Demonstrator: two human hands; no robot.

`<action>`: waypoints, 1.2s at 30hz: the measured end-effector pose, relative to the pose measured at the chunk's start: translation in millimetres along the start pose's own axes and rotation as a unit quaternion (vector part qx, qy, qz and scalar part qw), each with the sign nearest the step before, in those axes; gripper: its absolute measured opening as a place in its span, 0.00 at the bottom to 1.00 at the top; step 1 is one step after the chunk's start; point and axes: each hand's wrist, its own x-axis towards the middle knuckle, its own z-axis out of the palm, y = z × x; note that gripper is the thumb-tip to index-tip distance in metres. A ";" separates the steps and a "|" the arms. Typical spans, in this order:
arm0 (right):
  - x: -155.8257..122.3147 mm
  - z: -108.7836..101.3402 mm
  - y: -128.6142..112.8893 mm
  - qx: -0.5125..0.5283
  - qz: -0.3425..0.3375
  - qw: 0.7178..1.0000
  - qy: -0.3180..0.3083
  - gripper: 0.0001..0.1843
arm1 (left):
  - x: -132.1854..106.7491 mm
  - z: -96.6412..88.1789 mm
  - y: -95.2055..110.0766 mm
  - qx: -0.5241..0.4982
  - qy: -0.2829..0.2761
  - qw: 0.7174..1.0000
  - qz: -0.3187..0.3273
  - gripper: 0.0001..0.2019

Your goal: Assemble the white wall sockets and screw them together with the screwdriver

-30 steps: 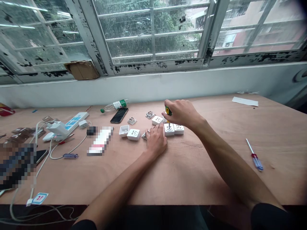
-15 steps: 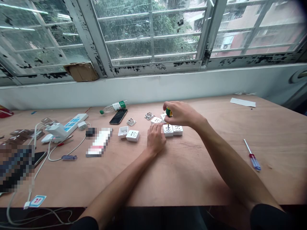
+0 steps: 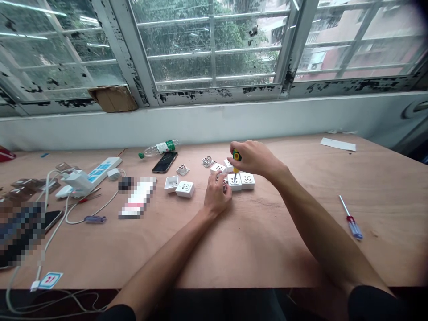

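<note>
My right hand (image 3: 251,158) grips a screwdriver (image 3: 236,155) with a green and yellow handle, its shaft standing in the face of a white square wall socket (image 3: 234,182). Touching that socket on the right sits a second white socket (image 3: 248,180). Just behind are two more white sockets (image 3: 218,168). My left hand (image 3: 216,195) rests on the table beside the screwdriver's socket. Its fingertips pinch a small metal socket part (image 3: 224,184). A white socket (image 3: 185,189) lies farther left, next to an open white socket box (image 3: 171,183).
Small metal socket inserts (image 3: 207,161) lie behind the sockets on the plywood table (image 3: 284,249). To the left are a phone (image 3: 164,162), plastic bottle (image 3: 158,148), power strip (image 3: 103,169) and cables. A red-and-blue screwdriver (image 3: 351,225) lies to the right.
My left hand's fingers have moved right and now pinch a small metal part beside the socket. My right hand stays on the screwdriver, and the view has shifted slightly.
</note>
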 end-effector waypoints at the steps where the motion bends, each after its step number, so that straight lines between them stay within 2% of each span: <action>1: 0.2 0.1 0.2 -0.011 0.007 1.000 0.002 0.12 | 0.0 -0.2 0.4 0.000 -0.002 1.000 -0.001 0.17; 6: -1.5 -2.9 3.1 0.050 -0.036 0.998 -0.020 0.11 | 0.0 -1.7 2.0 0.022 -0.035 0.999 0.015 0.22; 11: -2.3 -4.3 5.2 0.003 0.017 1.000 -0.010 0.12 | 0.0 -2.9 2.8 0.026 -0.058 0.998 0.030 0.17; 16: -3.0 -5.5 4.9 0.057 -0.041 0.997 -0.033 0.12 | -0.1 -2.7 2.6 0.035 -0.062 0.997 0.028 0.16; 18: -2.8 -4.5 3.3 0.029 -0.010 0.999 -0.023 0.10 | -0.6 -2.9 2.8 0.042 -0.054 0.997 0.028 0.16; 20: -2.9 -3.7 1.4 -0.007 0.018 1.000 0.001 0.12 | -1.3 -3.7 3.5 0.048 -0.047 0.997 0.029 0.15; 22: -3.7 -4.2 0.2 -0.003 0.003 1.000 0.006 0.11 | -1.9 -4.9 4.5 0.052 -0.047 0.997 0.032 0.14; 25: -5.7 -6.9 1.4 0.034 -0.025 0.999 -0.028 0.09 | -2.1 -6.4 5.7 0.055 -0.050 0.996 0.041 0.11; 27: -6.4 -8.4 3.8 0.033 -0.014 0.999 -0.036 0.07 | -1.6 -6.4 5.7 0.054 -0.046 0.997 0.043 0.10; 33: -3.1 -9.9 14.7 0.023 0.032 0.999 0.009 0.09 | 0.4 -4.2 3.9 0.049 -0.039 0.997 0.045 0.08; 36: -0.8 -8.4 23.3 0.026 0.047 0.999 0.010 0.08 | 0.5 -2.9 2.8 0.048 -0.034 0.997 0.049 0.06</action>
